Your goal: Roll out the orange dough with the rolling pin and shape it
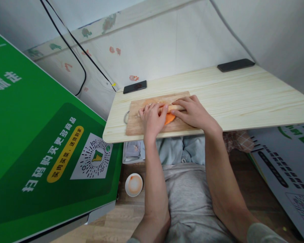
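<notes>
A short, pale wooden rolling pin (177,107) lies crosswise over a flat piece of orange dough (170,118) on a wooden cutting board (135,125). Over the pin's left part is my left hand (153,118), its fingers curled forward and covering that end. My right hand (194,112) holds the other end, fingers above and thumb on the near side. Part of the dough is hidden beneath the pin and my left hand. Whitish and orange smears, perhaps flour, mark the board beyond my hands.
The board, with a metal ring handle (126,117), rests on a narrow pale table (255,98). Two dark phones lie along its back edge, one left (135,87) and one right (235,65). A white bowl (133,185) stands below; a green panel (40,135) borders the left.
</notes>
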{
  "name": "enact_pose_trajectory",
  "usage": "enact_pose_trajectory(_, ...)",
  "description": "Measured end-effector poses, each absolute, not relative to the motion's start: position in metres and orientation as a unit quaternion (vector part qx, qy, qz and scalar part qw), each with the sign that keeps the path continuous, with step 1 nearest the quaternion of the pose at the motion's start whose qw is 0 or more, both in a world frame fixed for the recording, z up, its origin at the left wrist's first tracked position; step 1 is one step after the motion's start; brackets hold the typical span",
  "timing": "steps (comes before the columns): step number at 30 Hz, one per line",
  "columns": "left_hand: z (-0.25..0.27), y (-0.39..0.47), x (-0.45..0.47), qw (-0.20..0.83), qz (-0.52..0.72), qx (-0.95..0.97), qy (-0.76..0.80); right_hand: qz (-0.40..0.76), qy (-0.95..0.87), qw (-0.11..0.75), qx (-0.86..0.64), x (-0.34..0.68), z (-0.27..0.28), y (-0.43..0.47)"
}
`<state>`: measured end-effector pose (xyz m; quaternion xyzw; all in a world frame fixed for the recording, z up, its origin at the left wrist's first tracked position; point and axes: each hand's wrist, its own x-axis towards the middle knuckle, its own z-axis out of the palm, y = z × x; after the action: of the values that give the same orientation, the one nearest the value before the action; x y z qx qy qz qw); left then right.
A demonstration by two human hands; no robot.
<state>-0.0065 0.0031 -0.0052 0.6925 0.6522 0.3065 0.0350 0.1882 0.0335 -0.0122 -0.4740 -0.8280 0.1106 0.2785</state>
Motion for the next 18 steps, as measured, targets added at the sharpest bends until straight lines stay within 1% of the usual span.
enact_pose_trajectory(18, -0.0072, 0.004, -0.0066, 0.029, 0.308, 0.693, 0.652, 0.108, -0.823, 0.304, -0.467, 0.1867, -0.0146, 0.0368)
